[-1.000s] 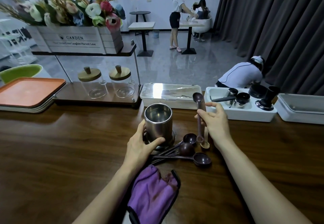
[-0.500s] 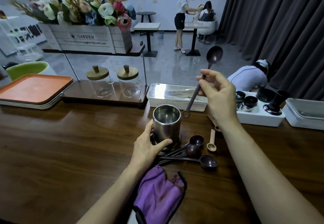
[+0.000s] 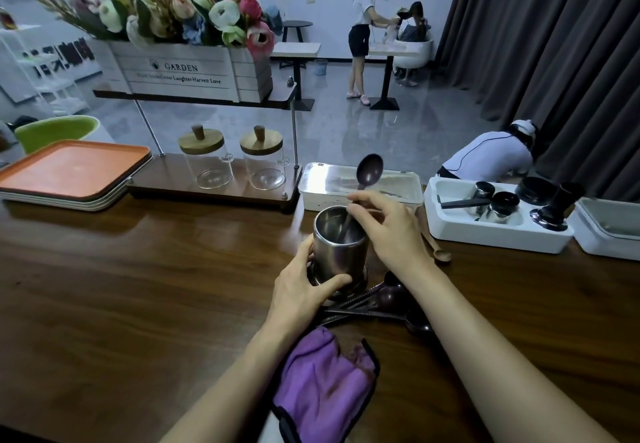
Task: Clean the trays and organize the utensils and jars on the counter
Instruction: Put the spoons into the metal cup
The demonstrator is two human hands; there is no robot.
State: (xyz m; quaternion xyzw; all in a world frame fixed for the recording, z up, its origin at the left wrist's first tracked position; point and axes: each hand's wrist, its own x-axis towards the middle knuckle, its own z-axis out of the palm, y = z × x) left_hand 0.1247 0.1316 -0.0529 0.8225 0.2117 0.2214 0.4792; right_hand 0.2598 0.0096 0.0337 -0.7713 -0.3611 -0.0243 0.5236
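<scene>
I see my left hand wrapped around the lower side of the steel cup, which stands upright on the dark wooden worktop. My right hand has its grip pinched shut on the handle of a dark spoon; the handle end sits inside the cup and the bowl points up, tilted slightly to the right. More dark spoons lie flat in a loose bunch just right of the cup's base, and a pale wooden spoon lies beside my right wrist. A purple cloth is bunched between my forearms. Behind, two empty glass jars with wooden lids stand on a low shelf; the white planter box above reads "GARDEN", with a smaller line ending "Laughter-Harvest Love". Orange trays are stacked at far left.
</scene>
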